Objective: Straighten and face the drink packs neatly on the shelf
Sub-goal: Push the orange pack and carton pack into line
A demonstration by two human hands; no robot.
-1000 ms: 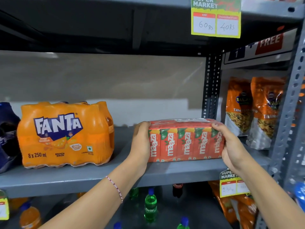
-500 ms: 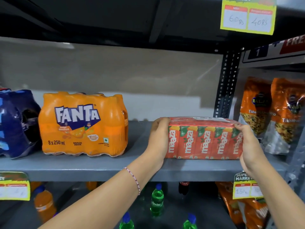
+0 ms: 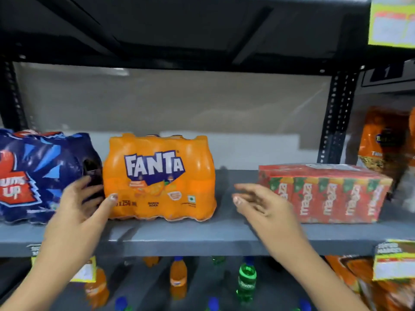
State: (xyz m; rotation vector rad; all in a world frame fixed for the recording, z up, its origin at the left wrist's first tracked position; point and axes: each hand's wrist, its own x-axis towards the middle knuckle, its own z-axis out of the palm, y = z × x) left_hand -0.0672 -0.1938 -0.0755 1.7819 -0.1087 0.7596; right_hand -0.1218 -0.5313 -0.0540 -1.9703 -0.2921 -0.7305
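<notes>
The orange pack [image 3: 159, 177] stood between both open hands; the left hand [image 3: 77, 206] touched its left corner, the right hand [image 3: 261, 204] was still apart.

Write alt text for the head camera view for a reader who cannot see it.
Two bare hands reach toward an orange Fanta bottle pack on a grey shelf: the left hand touches its left end, the right hand is open and empty. A blue Thums Up pack sits left, a red Maaza carton pack right.
</notes>
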